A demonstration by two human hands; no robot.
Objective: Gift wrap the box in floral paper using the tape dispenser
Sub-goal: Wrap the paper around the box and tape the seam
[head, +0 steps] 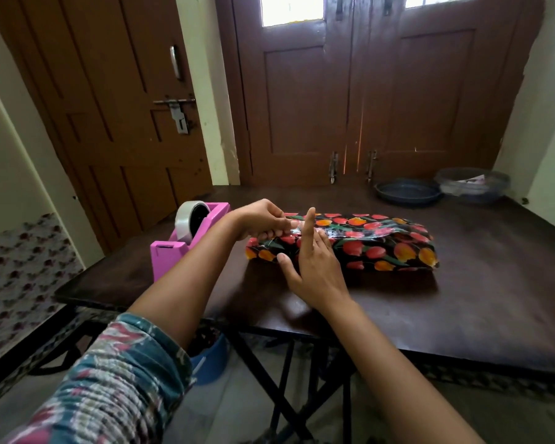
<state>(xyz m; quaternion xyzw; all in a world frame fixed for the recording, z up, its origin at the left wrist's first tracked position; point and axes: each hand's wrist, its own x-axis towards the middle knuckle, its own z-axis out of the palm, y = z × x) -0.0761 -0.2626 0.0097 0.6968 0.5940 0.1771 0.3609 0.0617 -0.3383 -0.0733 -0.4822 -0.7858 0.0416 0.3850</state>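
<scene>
The box [382, 248] lies lengthwise on the dark table [462, 299], covered in black floral paper with red and orange tulips. A shiny strip of clear tape [350, 233] runs along its top seam. My left hand [263, 219] pinches the paper and tape at the box's left end. My right hand [311, 261] rests flat on the near left side of the box, its index finger raised, thumb against the front face. The pink tape dispenser [186, 241] with a clear tape roll stands just left of the box.
A dark round tray [407, 193] and a clear plastic bowl [471, 184] sit at the table's far right. Brown doors stand close behind the table. A blue tub [210, 360] sits on the floor under the table's near left edge.
</scene>
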